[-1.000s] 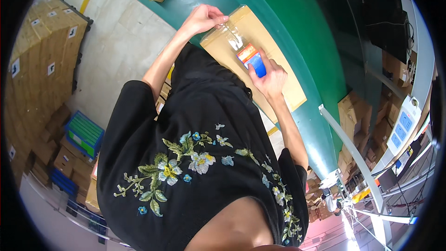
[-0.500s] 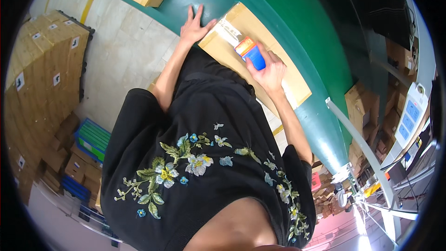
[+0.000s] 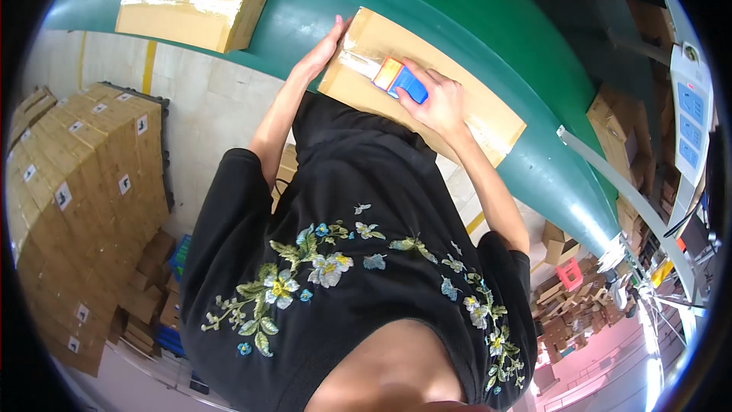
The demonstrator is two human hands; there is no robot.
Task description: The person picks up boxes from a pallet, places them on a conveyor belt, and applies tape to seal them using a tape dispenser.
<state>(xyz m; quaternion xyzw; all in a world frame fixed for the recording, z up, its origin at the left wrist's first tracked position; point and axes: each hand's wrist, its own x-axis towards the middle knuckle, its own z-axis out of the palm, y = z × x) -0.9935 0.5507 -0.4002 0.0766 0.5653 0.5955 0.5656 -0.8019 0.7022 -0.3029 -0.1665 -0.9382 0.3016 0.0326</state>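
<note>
A long brown cardboard box (image 3: 450, 118) lies on the green work surface in front of me, with a shiny strip of clear tape along its top. My right hand (image 3: 438, 103) is wrapped round a blue and orange tape dispenser (image 3: 412, 85), whose orange end rests on the box top over the tape line. My left hand (image 3: 324, 52) lies along the box's left end, its fingers stretched out and pressed flat to the side. It holds nothing.
Another taped cardboard box (image 3: 183, 4) lies at the far left of the green table (image 3: 297, 11). Stacked cartons (image 3: 99, 152) stand on the floor at left. A metal bar (image 3: 610, 175) and a power strip (image 3: 688, 114) are at right.
My left hand has gone from spread fingers on the table to lying against the box end. The tape dispenser has tilted over, its orange end now facing left. The whole view has shifted.
</note>
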